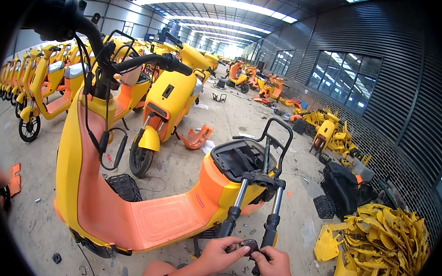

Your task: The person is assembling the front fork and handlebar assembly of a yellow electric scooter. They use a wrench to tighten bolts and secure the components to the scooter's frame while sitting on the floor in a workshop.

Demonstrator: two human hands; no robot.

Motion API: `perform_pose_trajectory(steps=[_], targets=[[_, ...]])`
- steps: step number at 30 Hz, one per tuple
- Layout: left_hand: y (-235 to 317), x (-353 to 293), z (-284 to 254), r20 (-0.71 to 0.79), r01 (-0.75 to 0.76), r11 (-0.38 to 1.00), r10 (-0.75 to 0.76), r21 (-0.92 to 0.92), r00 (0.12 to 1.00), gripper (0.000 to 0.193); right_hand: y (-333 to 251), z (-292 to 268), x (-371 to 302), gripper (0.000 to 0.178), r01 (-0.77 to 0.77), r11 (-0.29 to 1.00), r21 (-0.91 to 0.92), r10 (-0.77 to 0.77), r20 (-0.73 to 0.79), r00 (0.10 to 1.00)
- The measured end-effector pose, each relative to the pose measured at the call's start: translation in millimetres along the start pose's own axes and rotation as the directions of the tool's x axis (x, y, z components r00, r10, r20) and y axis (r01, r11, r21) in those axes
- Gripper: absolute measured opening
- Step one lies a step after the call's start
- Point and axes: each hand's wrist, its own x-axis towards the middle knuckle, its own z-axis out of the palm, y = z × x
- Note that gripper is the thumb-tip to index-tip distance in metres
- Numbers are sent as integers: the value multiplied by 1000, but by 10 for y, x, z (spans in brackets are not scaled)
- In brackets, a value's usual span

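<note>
My left hand (223, 254) pinches a small rounded dark part (249, 246) between thumb and fingers. Close beside it, my right hand (275, 267) is closed at the lower end of a front fork (271, 223), its thumb near the dark part; what its fingers grip is partly hidden. The fork has two silver tubes with black lower legs and leans upright against the rear of a scooter. That yellow and orange scooter (164, 220) stands before me, with its seat area open over a black compartment (237, 158). Its handlebar (145, 60) rises at the left, cables hanging down.
Yellow body panels (382, 249) are heaped at the right, near black plastic baskets (324, 207). Rows of yellow scooters (48, 89) fill the left and back. An orange panel (197, 137) and small scraps lie on the concrete floor. A brick and metal wall (381, 136) runs along the right.
</note>
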Motion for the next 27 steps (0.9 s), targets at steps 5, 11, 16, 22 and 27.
perform_pose_trajectory(steps=[5, 11, 16, 22, 27], targets=[[-21, 55, -25, 17, 42, 999, -42, -27, 999, 36, -107, 38, 11, 24, -7, 996, 93, 7, 5, 1000], [13, -38, -2, -177, -257, 966, 258, 27, 950, 27, -279, 35, -62, 26, -98, 966, 239, 56, 177, 983], [139, -127, -399, -272, -267, 947, 309, 182, 911, 22, -638, -262, -97, 34, 288, 955, -67, -273, 172, 947], [303, -118, -714, -373, -177, 877, 362, 446, 854, 16, 7, -369, -654, 31, 97, 989, 112, -137, 937, 320], [190, -77, -982, -545, -41, 898, 302, 438, 782, 16, 1321, 1010, -967, 49, 113, 973, -201, 168, 954, 250]])
